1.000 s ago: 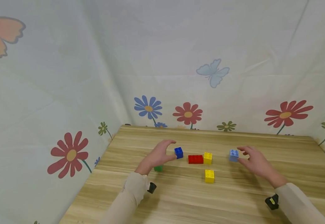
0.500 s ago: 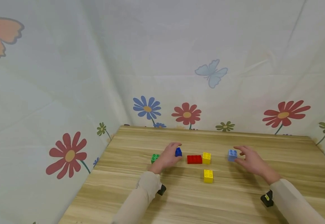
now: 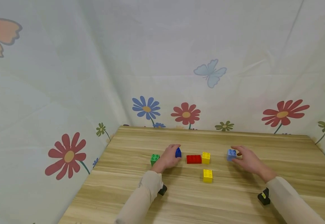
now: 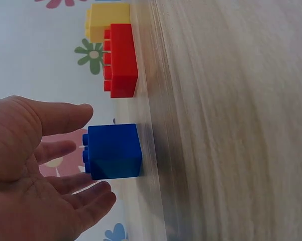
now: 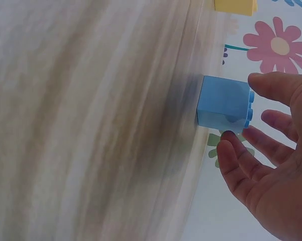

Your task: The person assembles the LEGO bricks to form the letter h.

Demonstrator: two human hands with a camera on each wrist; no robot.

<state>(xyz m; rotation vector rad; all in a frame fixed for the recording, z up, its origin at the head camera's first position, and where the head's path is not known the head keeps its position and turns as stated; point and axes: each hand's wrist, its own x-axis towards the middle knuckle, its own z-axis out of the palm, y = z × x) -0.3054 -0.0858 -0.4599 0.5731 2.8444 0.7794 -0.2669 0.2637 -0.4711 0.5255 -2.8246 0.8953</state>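
In the head view my left hand [image 3: 170, 158] is at the dark blue brick [image 3: 178, 152], partly covering it. The left wrist view shows the thumb on one side of this blue brick [image 4: 115, 151] and the fingers on the other, with a gap at the thumb. My right hand [image 3: 249, 159] is at the light blue brick [image 3: 231, 155]. From the right wrist, its thumb tip lies right at the upper studded corner of the light blue brick [image 5: 224, 100], the loosely bent fingers along the lower side. Both bricks stand on the table, studs up.
Between the hands lie a long red brick [image 3: 193, 159] and a yellow brick [image 3: 206, 158] at its right end. A second yellow brick [image 3: 207, 176] stands nearer. Left of the left hand is a green brick [image 3: 155, 159]. Behind the wooden table [image 3: 235, 199] hangs a flowered cloth [image 3: 162, 62].
My left hand has moved right, up around the dark blue brick, uncovering the green brick. My right hand has edged left, closer about the light blue brick. The bricks stay in place.
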